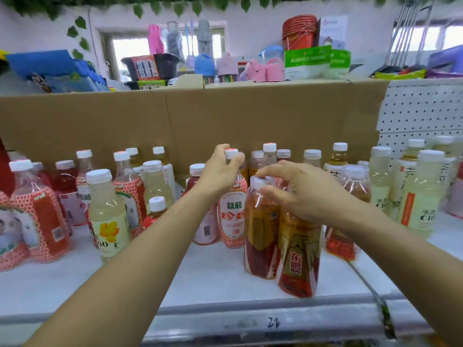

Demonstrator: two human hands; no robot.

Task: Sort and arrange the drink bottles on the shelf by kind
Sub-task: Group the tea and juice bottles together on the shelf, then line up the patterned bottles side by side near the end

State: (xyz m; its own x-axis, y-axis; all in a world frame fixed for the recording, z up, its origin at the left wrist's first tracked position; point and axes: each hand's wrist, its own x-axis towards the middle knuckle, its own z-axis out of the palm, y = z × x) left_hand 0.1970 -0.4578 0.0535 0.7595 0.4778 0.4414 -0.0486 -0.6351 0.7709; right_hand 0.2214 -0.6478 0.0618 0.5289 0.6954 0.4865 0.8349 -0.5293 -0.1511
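At centre frame our left hand pinches the lychee bottle by its cap; just right, our right hand curls over the amber tea bottle cap. Gripped so high, either could swing — and tip the red-gold bottle touching the tea off the shelf front edge.

Reading 荔枝 珍珍 on the red-netted bottle, 东鹏 on the amber bottle, "00 K" on the pale bottle, handwritten 22 on the shelf edge.
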